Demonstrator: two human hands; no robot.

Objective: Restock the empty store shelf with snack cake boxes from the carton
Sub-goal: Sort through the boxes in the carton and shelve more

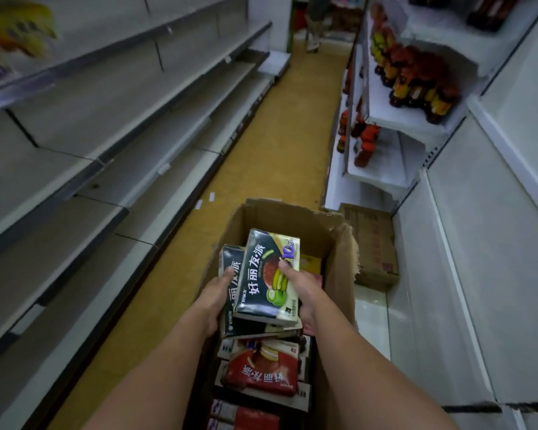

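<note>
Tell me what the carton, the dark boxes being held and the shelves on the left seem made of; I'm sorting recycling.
Carton: brown corrugated cardboard, matte, with torn, ragged flap edges.
Dark snack cake boxes held by both hands: thin paperboard, likely with a glossy print, judging by the sheen and creased corners.
Empty shelves: probably painted sheet metal, smooth pale grey, with duller grey front rails.

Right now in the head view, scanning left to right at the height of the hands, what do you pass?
Empty shelves → left hand → dark snack cake boxes → right hand → carton wall → closed brown carton → white cabinet.
</note>
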